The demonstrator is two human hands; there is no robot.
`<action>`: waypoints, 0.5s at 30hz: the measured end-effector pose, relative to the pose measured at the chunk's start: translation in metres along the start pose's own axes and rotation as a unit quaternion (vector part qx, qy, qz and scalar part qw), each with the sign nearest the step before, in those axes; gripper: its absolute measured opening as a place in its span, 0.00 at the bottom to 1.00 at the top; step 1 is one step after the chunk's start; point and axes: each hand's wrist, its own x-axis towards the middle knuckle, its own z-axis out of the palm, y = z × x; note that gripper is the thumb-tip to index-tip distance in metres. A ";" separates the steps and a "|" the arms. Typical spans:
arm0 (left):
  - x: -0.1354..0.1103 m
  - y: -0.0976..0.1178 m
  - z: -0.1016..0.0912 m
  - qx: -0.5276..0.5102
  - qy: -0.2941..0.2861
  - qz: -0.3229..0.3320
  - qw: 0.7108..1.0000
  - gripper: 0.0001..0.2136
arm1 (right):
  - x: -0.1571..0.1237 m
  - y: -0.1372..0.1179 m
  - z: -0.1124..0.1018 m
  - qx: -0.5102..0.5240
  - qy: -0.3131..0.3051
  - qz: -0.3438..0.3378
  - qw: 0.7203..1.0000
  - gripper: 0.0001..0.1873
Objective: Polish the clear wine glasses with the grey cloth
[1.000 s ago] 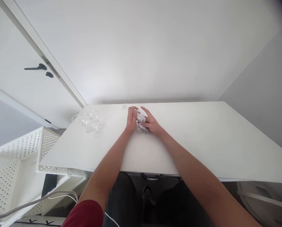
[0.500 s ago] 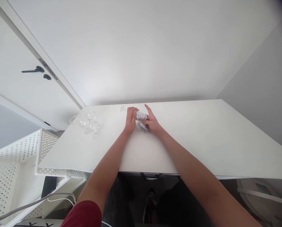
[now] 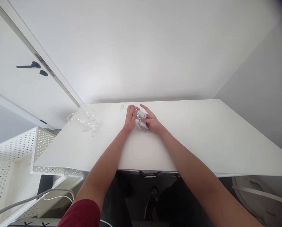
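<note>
Underneath everything, table [image 3: 202, 135]: one, white, set against the wall.
Rack [image 3: 13, 151]: one, white, perforated, beside the table's left end.
Glass cluster [image 3: 86, 119]: clear pieces grouped at the table's far left corner; number cannot be told.
Left hand [image 3: 130, 117]: curled round one stemmed glass [image 3: 123, 107], laid sideways mid-table near the far edge.
Right hand [image 3: 152, 122]: partly closed on one grey cloth [image 3: 142, 125], pressed against the stemmed glass.

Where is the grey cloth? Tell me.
Head view: the grey cloth sits bunched between left hand and right hand, near the far edge of the white table.
</note>
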 end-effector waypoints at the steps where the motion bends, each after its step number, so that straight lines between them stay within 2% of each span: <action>1: 0.000 0.000 0.000 -0.001 0.003 0.000 1.000 0.19 | 0.000 0.000 0.000 -0.006 0.010 -0.008 1.000 0.52; 5: 0.000 -0.001 0.001 0.002 0.004 -0.003 1.000 0.18 | -0.001 0.008 0.004 -0.122 0.058 -0.063 0.989 0.48; 8: 0.000 -0.003 0.001 0.009 -0.001 0.005 1.000 0.18 | -0.001 0.011 0.007 -0.194 0.056 -0.071 0.977 0.47; 12: 0.000 -0.004 0.000 0.006 -0.002 0.011 1.000 0.19 | 0.001 0.006 0.005 -0.093 0.010 -0.025 0.995 0.47; 15: 0.001 -0.003 -0.002 0.000 0.027 0.011 1.000 0.19 | 0.001 0.003 0.002 -0.021 0.025 -0.024 0.999 0.49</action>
